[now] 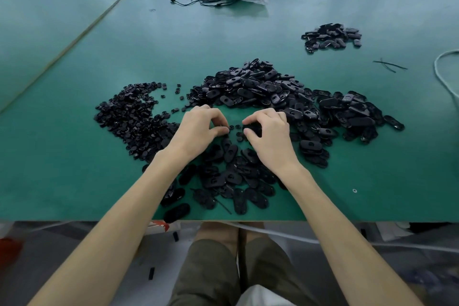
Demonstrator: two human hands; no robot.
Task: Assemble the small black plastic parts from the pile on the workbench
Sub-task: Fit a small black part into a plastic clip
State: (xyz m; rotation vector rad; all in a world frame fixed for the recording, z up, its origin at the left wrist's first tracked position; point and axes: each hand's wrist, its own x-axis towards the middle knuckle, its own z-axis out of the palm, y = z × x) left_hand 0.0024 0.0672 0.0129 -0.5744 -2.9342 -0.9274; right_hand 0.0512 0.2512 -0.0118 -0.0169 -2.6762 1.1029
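The stock is sorted so each hand has its own supply. The small round parts (134, 119) lie heaped on the left of the green workbench (74, 176). The pile of oval parts (273, 89) spreads across the middle and right, and more ovals are scattered near the front edge under the wrists. A smaller far pile (331, 36) sits well apart at the far right, probably finished pieces kept away from loose stock. Both forearms reach straight out from the near edge, and the hands meet in a small bare patch between the heaps. That leaves room to work and keeps a few loose round pieces (232, 127) within a fingertip's reach. The right hand (268, 136) arches over one oval part (252, 129), with thumb and curled fingers gripping it just above the mat and the wrist raised. The left hand (201, 129) mirrors it, knuckles up, its curled fingertips drawn in toward the thumb. I cannot tell whether it pinches a round piece there, because the dark gap is too small to read. The two hands are close but not touching, which suggests a round piece is about to be pressed into the oval.
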